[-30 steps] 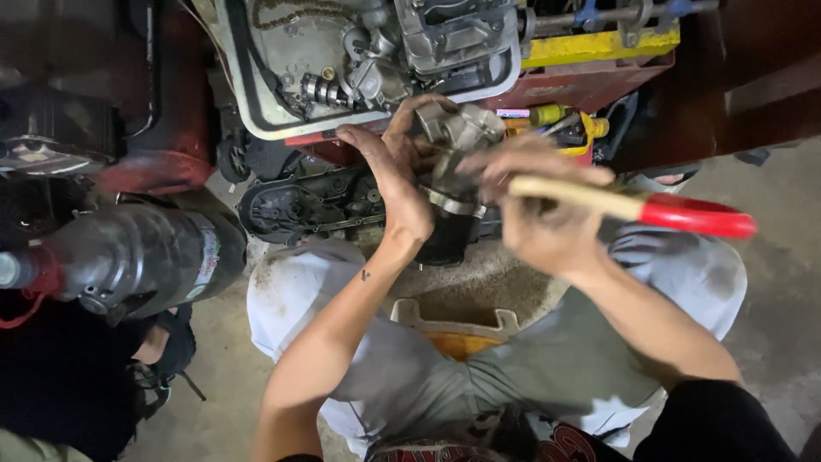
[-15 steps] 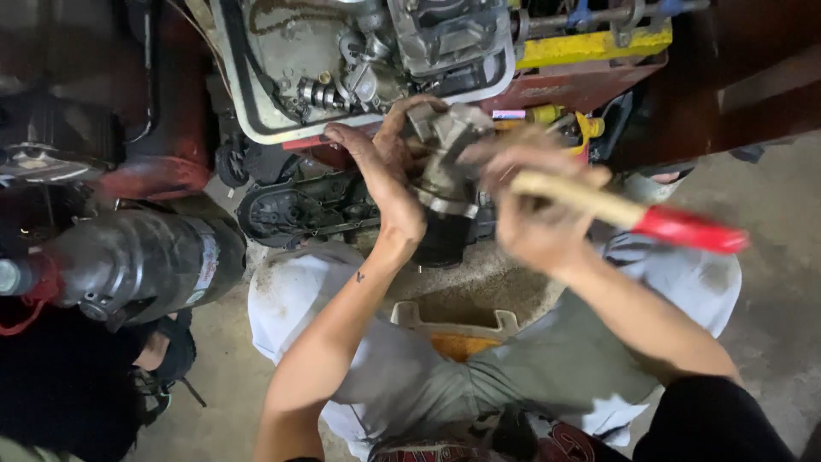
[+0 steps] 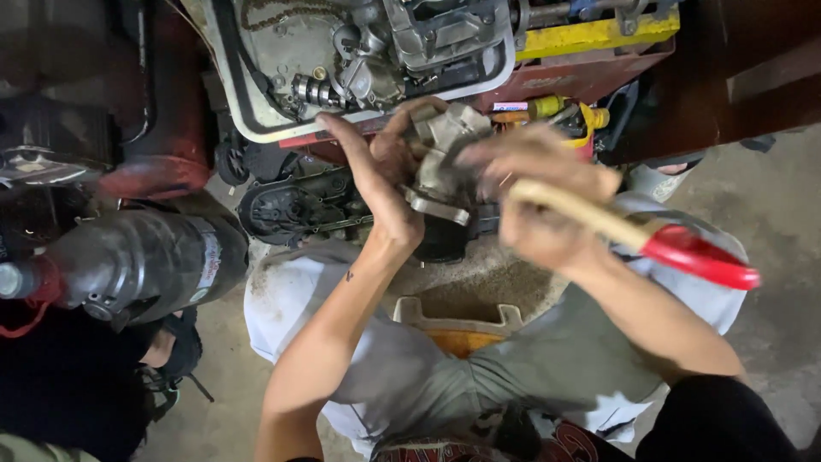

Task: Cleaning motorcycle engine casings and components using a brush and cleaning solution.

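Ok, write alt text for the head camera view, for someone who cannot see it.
Seen from above, a person's left hand holds a grey metal engine part over their lap while the blurred right hand grips a wooden tool handle with a red end. A tray of engine parts lies ahead, and a dark cylinder to the left.

Black muffler [image 3: 145, 261] at left; white parts tray [image 3: 256, 128], yellow bar [image 3: 590, 36]

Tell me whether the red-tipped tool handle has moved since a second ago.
Yes. The wooden handle in the right hand has tilted: its red end now sits lower relative to the yellow bar, further from it.
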